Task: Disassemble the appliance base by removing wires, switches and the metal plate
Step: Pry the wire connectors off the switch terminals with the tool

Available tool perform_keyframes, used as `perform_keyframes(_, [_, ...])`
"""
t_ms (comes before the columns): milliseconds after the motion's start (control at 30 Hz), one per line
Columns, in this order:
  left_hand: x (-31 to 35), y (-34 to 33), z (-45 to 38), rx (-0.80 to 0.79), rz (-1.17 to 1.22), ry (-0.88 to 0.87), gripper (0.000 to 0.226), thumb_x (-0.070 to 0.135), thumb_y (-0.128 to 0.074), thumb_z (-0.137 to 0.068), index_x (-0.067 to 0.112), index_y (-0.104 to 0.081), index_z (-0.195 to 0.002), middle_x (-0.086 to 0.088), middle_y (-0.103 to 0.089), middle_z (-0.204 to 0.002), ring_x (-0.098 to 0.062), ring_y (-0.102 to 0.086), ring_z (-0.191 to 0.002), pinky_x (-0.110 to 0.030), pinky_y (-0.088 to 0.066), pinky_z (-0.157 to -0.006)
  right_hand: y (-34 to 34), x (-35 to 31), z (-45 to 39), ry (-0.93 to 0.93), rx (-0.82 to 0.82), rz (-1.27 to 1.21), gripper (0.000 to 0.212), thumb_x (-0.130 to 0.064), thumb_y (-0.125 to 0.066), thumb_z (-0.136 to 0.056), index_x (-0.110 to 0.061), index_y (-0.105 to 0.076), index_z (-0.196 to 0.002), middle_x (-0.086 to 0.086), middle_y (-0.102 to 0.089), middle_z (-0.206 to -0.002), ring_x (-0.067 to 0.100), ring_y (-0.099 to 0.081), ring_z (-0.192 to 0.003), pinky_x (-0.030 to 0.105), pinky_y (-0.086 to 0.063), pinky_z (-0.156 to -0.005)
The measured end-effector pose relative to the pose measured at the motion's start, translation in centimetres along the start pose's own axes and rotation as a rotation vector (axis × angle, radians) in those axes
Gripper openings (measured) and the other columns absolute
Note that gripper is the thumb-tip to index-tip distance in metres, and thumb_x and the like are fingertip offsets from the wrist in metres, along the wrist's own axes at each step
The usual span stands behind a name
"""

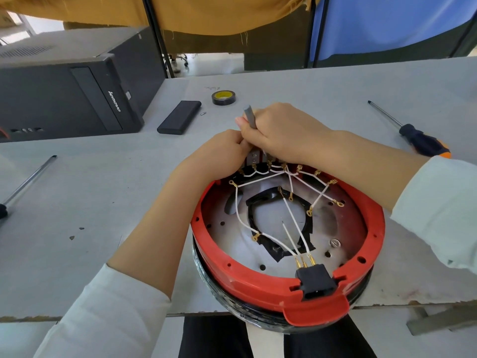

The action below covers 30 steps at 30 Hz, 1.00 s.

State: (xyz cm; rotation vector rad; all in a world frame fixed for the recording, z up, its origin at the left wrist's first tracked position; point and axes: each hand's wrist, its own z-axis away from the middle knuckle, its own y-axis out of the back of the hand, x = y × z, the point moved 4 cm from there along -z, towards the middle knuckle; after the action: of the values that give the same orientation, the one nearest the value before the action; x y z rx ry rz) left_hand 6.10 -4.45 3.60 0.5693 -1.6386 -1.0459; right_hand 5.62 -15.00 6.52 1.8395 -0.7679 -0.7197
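Head view, looking down at a grey bench where a round red appliance base lies open side up at lower centre, overhanging the near edge. Inside it a metal plate carries white wires ending in brass terminals, and a black plug socket sits in the near rim. At the far rim both hands meet over a row of switches, which they mostly hide. The right hand is clamped around a grey metal tool; its tip is out of sight under the fingers. The left hand is curled at the rim, but what it grips cannot be made out. An orange-and-black screwdriver lies at right, a tape roll and a black case beyond the hands, and a black computer tower at upper left. Another tool shaft is cut off at the left edge.
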Motion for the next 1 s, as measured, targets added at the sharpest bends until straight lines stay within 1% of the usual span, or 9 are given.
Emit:
perform_keyframes(100, [-0.2, 0.1, 0.0, 0.024, 0.038, 0.019, 0.039, 0.026, -0.033, -0.101, 0.016, -0.045, -0.065, 0.001, -0.044, -0.057, -0.012, -0.041, -0.052, -0.019, -0.025, -0.044, 0.3, 0.2, -0.1, 0.004, -0.003, -0.017, 0.041, -0.034, -0.031, -0.103, -0.026, -0.038, -0.063, -0.012, -0.038, -0.056, 0.002, -0.039, -0.051, 0.018, -0.028, -0.055])
perform_keyframes(167, [-0.1, 0.1, 0.0, 0.036, 0.124, 0.024, 0.030, 0.013, -0.035, -0.100, 0.008, -0.057, -0.080, -0.005, -0.051, -0.066, -0.025, -0.052, -0.069, -0.019, -0.032, -0.049, 0.1, -0.1, -0.3, 0.023, -0.051, 0.042, 0.038, -0.036, -0.029, -0.102, -0.022, -0.042, -0.070, -0.011, -0.038, -0.057, 0.003, -0.038, -0.052, 0.027, -0.030, -0.058])
perform_keyframes(233, [-0.2, -0.1, -0.2, -0.005, 0.209, 0.096, 0.030, -0.001, -0.033, -0.097, -0.009, -0.057, -0.114, -0.023, -0.061, -0.100, -0.037, -0.053, -0.104, -0.020, -0.036, -0.073, 0.0, -0.4, -0.4, 0.048, -0.061, 0.099, 0.037, -0.037, -0.029, -0.102, -0.019, -0.043, -0.073, -0.009, -0.036, -0.056, 0.004, -0.036, -0.051, 0.031, -0.031, -0.058])
perform_keyframes(300, [0.1, -0.2, 0.0, -0.065, 0.117, 0.112, 0.033, -0.002, -0.032, -0.097, -0.013, -0.053, -0.120, -0.028, -0.057, -0.120, -0.037, -0.050, -0.113, -0.026, -0.032, -0.079, 0.0, -0.6, -0.3, 0.056, -0.039, 0.125, 0.036, -0.037, -0.030, -0.101, -0.017, -0.043, -0.074, -0.008, -0.033, -0.054, 0.009, -0.036, -0.049, 0.032, -0.032, -0.057])
perform_keyframes(400, [0.2, -0.2, 0.3, -0.093, -0.024, 0.097, 0.028, -0.005, -0.034, -0.095, -0.017, -0.057, -0.103, -0.029, -0.059, -0.106, -0.037, -0.054, -0.098, -0.027, -0.031, -0.073, -0.1, -0.8, 0.3, 0.078, 0.034, 0.220, 0.029, -0.037, -0.032, -0.101, -0.018, -0.036, -0.079, -0.004, -0.034, -0.054, 0.023, -0.037, -0.053, 0.034, -0.030, -0.053])
perform_keyframes(467, [-0.1, 0.0, 0.4, -0.082, -0.051, 0.125, 0.026, -0.002, -0.035, -0.095, -0.013, -0.059, -0.098, -0.024, -0.059, -0.100, -0.030, -0.055, -0.085, -0.021, -0.033, -0.074, -0.3, -1.1, 0.5, 0.101, 0.083, 0.315, 0.027, -0.035, -0.034, -0.101, -0.018, -0.037, -0.081, 0.008, -0.049, -0.057, 0.027, -0.037, -0.053, 0.033, -0.026, -0.051])
perform_keyframes(600, [0.2, 0.1, 0.6, -0.087, -0.092, 0.136, 0.034, -0.004, -0.032, -0.095, 0.000, -0.044, -0.063, -0.026, -0.059, -0.101, -0.036, -0.049, -0.088, -0.030, -0.031, -0.073, -0.8, -1.2, 0.9, 0.084, 0.123, 0.394, 0.037, -0.035, -0.033, -0.101, -0.006, -0.055, -0.092, 0.015, -0.057, -0.063, 0.028, -0.040, -0.055, 0.034, -0.028, -0.052])
perform_keyframes(733, [0.0, 0.4, 0.3, 0.041, 0.060, 0.085, 0.041, 0.022, -0.033, -0.100, 0.014, -0.040, -0.061, -0.002, -0.043, -0.055, -0.015, -0.038, -0.050, -0.017, -0.029, -0.040, -0.3, -0.1, -0.1, -0.122, 0.061, 0.030, 0.042, -0.037, -0.029, -0.102, -0.019, -0.038, -0.065, -0.005, -0.037, -0.057, 0.016, -0.039, -0.055, 0.032, -0.031, -0.060])
perform_keyframes(1000, [0.1, 0.0, -0.1, 0.025, 0.058, 0.061, 0.042, 0.025, -0.031, -0.101, 0.015, -0.038, -0.061, -0.001, -0.040, -0.055, -0.012, -0.034, -0.049, -0.024, -0.024, -0.046, -0.4, 0.7, -1.1, -0.179, -0.011, -0.119, 0.044, -0.035, -0.029, -0.102, -0.022, -0.037, -0.061, -0.001, -0.042, -0.059, 0.009, -0.040, -0.053, 0.023, -0.028, -0.051])
